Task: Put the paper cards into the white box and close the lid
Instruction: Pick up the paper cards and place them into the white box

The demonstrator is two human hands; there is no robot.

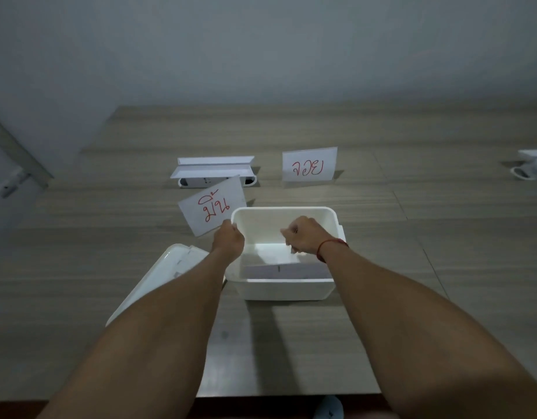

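The open white box (283, 288) stands on the table in front of me. My left hand (228, 238) grips a white paper card with red writing (212, 205) by its lower corner, just left of the box's far-left rim. My right hand (302, 235) hovers over the box interior, fingers curled downward; whether it still pinches a card I cannot tell. At least one card (279, 269) lies inside on the bottom. Another card with red writing (309, 167) stands upright behind the box. The box's lid (158, 275) lies tilted on the table at the left.
A folded white paper stand on a white device (214, 173) sits behind the held card. A white object (531, 167) sits at the table's far right edge. The table's front edge runs below my forearms; a grey wall rises behind.
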